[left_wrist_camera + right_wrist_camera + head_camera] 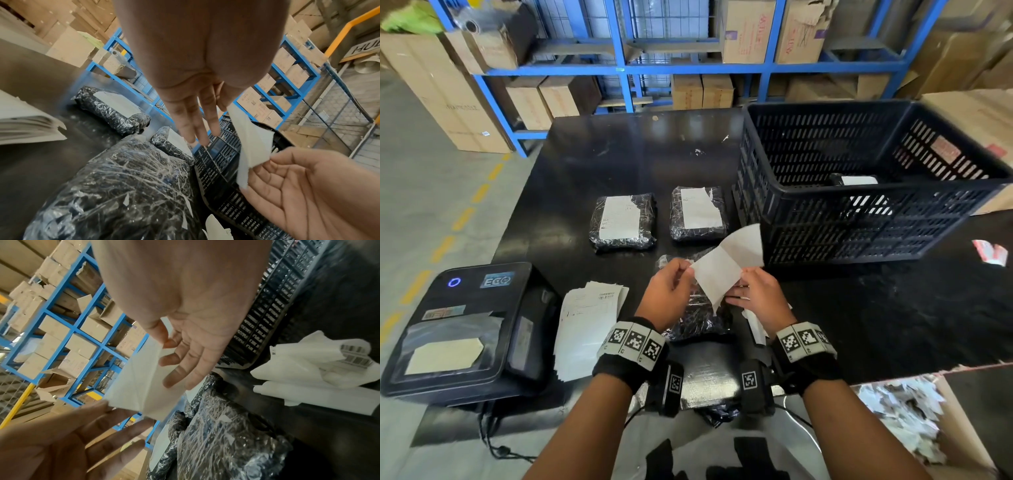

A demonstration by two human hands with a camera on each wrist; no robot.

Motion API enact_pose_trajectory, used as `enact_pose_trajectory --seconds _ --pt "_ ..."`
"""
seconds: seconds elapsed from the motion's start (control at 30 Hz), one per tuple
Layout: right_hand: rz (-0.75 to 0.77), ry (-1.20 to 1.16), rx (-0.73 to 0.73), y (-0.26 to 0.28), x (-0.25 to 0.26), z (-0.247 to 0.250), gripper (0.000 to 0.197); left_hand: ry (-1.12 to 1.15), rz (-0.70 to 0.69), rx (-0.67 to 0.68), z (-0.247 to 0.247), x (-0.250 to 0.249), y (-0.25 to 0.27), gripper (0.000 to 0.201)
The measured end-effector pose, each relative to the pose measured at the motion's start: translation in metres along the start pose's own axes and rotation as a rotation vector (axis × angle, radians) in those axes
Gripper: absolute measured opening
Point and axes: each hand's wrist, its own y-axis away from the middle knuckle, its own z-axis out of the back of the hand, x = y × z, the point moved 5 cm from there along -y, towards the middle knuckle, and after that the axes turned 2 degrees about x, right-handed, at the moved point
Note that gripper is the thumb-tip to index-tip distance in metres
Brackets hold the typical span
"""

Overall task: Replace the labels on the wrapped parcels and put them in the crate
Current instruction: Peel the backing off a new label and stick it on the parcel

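Note:
A white label sheet [726, 267] hangs bent in the air in front of me, pinched on both sides. My left hand [686, 274] pinches its left corner and my right hand [739, 287] pinches its right edge between thumb and fingers. Directly below lies a black parcel in clear wrap [698, 318] with no whole label on top. Two more wrapped parcels [623, 221] [698, 212] lie further back, each with a white label. The black slotted crate [859, 219] stands at the right and holds one labelled parcel [856, 180]. The right wrist view shows the label sheet [144, 382] against my right hand's fingers [179, 368].
A stack of printed labels [585, 325] lies left of my hands, beside a black label printer [458, 325]. Crumpled backing papers [308, 369] lie right of the near parcel. A cardboard box of paper scraps [904, 411] sits at the lower right. Blue shelving [619, 68] with cartons stands behind the table.

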Motion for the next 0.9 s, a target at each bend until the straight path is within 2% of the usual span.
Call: enact_pose_trajectory --seconds 0.23,0.57,0.77,0.9 --pt "-0.017 0.112 -0.141 -0.006 -0.007 0.032 0.021 0.064 0.086 -0.013 0.003 0.004 0.000 0.015" --pt "-0.159 0.255 -0.343 -0.013 -0.023 0.095 0.037 0.111 0.160 -0.080 0.023 0.005 0.000 0.019" --pt "-0.234 0.321 -0.426 -0.008 -0.032 0.119 0.036 0.018 0.215 -0.095 0.032 0.018 -0.002 0.018" --pt "-0.266 0.376 -0.464 -0.006 -0.039 0.137 0.037 0.018 0.191 -0.114 0.034 0.012 -0.002 0.015"
